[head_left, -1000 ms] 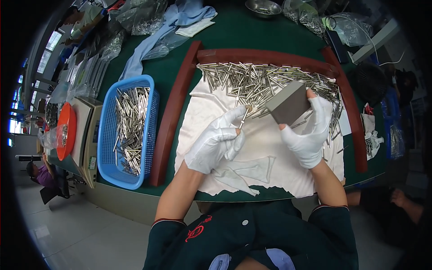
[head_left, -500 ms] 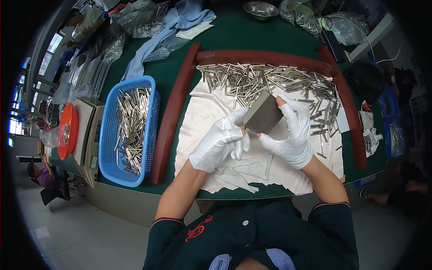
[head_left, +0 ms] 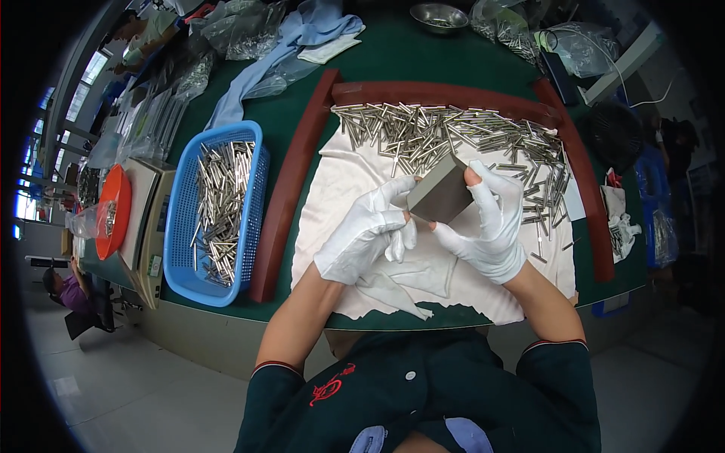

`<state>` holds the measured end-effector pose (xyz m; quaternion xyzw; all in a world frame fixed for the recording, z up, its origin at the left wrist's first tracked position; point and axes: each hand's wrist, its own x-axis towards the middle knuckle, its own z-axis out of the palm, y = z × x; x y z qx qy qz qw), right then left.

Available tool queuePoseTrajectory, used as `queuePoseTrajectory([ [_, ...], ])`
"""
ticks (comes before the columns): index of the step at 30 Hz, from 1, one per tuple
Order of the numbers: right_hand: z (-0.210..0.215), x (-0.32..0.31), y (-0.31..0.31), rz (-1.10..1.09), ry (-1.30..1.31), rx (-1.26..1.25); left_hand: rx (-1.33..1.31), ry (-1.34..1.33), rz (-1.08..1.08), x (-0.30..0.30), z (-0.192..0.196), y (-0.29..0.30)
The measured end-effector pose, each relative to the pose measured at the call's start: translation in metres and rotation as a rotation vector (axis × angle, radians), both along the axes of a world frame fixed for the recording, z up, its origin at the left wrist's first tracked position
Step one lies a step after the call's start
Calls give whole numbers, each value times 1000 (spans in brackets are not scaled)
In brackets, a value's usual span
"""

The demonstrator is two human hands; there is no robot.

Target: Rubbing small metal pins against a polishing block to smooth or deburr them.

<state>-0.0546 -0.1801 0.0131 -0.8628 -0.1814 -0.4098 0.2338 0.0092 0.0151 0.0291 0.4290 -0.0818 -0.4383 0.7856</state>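
A dark grey rectangular block (head_left: 445, 190) is held tilted above a pale pink cloth. My right hand (head_left: 491, 230), in a white glove with bare fingertips, has a finger on the block's right side and the thumb at its lower edge. On the other side, my gloved left hand (head_left: 362, 235) has its fingertips and thumb closed at the block's left edge. Whether a small part sits between these fingertips cannot be made out. Beyond the block, many thin metal pins (head_left: 423, 132) lie heaped on the cloth (head_left: 321, 219).
A dark red wooden frame (head_left: 294, 189) borders the cloth on three sides. Left of it stands a blue plastic basket (head_left: 172, 241) holding metal pins. A white rag (head_left: 411, 279) lies near me. A metal bowl (head_left: 438, 16) and bagged parts (head_left: 513, 34) sit farther back.
The block and both hands stay almost in place, with only a slight shift of the left hand. The whole view has moved a little.
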Motion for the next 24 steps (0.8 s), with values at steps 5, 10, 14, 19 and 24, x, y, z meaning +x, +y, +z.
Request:
queuePoseTrajectory([
  [5,7,4,8,-39,4,-45,213,-138,-143,-2,-1,-5],
  [10,6,2,7,-3,3,-33,62,-26,73,-7,-1,-9],
  [14,7,3,6,-13,-4,-30,133,-57,-13,-6,-5,-9],
  [19,10,-2,-8,-42,170,121,-6,-75,115,-2,-3,0],
  [24,11,2,-8,-26,242,296,148,-203,81,-6,-3,-3],
])
